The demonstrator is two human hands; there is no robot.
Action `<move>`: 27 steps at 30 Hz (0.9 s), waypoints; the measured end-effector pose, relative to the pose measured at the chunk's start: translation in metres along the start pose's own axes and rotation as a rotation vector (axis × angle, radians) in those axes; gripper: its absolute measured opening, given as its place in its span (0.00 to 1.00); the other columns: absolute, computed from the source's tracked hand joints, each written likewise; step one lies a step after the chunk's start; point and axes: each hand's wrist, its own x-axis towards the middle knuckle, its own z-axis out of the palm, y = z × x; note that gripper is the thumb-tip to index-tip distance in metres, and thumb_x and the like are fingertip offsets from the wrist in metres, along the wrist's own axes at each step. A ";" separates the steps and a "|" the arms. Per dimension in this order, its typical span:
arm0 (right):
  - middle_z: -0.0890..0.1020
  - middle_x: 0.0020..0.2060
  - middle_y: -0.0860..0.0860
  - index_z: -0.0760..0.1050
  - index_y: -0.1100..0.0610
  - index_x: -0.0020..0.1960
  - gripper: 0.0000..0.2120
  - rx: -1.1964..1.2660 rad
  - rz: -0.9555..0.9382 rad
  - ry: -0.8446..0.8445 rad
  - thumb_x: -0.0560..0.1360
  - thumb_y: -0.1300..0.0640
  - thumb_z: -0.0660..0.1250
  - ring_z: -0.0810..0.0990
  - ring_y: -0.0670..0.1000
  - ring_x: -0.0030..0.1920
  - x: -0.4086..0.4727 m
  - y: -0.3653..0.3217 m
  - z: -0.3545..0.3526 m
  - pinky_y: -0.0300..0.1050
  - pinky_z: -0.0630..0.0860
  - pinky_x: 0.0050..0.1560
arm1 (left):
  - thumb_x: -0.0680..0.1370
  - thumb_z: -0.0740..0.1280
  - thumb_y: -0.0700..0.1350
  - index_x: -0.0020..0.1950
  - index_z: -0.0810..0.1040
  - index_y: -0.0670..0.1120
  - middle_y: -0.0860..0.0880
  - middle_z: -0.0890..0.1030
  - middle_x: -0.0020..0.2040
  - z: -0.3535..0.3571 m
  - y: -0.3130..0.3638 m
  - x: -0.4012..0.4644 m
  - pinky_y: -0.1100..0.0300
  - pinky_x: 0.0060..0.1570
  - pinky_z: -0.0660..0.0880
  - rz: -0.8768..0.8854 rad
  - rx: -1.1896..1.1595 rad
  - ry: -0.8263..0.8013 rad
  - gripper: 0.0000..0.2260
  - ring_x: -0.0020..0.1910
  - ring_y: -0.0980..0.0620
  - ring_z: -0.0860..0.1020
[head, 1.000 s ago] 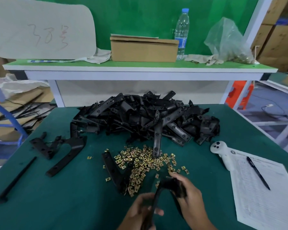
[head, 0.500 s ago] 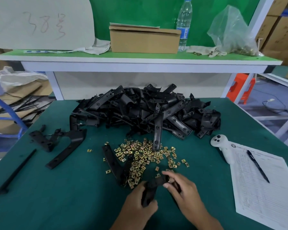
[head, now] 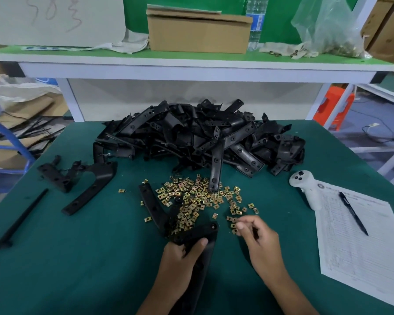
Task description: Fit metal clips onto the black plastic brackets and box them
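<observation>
The left hand [head: 182, 258] has its grip clenched round a long black plastic bracket [head: 199, 235], held low over the green worktop [head: 77, 258], with the bracket's upper end jutting past the thumb. The right hand [head: 257, 242] pinches at the near edge of the scattered brass-coloured metal clips [head: 198, 198], just right of the bracket tip; whether a clip sits in its fingertips cannot be told.

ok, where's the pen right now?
In the head view the pen lies on the paper form at the table's right side, just right of the white controller, clear of both hands.
</observation>
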 end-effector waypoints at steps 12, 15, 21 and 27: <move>0.83 0.47 0.40 0.78 0.43 0.53 0.06 0.007 0.079 -0.053 0.79 0.46 0.63 0.81 0.43 0.50 0.004 -0.007 0.002 0.32 0.73 0.48 | 0.75 0.69 0.57 0.47 0.85 0.52 0.56 0.77 0.26 -0.001 0.003 -0.004 0.72 0.28 0.66 0.009 -0.139 -0.027 0.11 0.26 0.59 0.77; 0.82 0.46 0.40 0.79 0.41 0.51 0.05 0.052 0.126 -0.082 0.79 0.48 0.65 0.79 0.43 0.49 0.006 -0.014 -0.002 0.31 0.72 0.48 | 0.79 0.70 0.53 0.41 0.83 0.52 0.57 0.71 0.27 0.001 -0.006 -0.003 0.67 0.31 0.63 0.032 -0.005 -0.054 0.09 0.26 0.58 0.68; 0.85 0.44 0.45 0.80 0.46 0.50 0.06 0.279 0.283 -0.410 0.81 0.56 0.68 0.78 0.36 0.40 0.008 -0.038 -0.016 0.29 0.72 0.43 | 0.78 0.69 0.57 0.44 0.81 0.39 0.51 0.66 0.27 0.007 -0.017 -0.003 0.61 0.30 0.61 0.152 0.249 -0.134 0.20 0.28 0.55 0.66; 0.86 0.44 0.48 0.82 0.51 0.47 0.03 0.301 0.335 -0.464 0.78 0.59 0.72 0.80 0.38 0.40 0.012 -0.052 -0.015 0.29 0.73 0.42 | 0.74 0.65 0.64 0.48 0.83 0.44 0.41 0.78 0.34 0.007 -0.012 -0.004 0.59 0.34 0.66 0.208 0.196 -0.161 0.24 0.31 0.54 0.72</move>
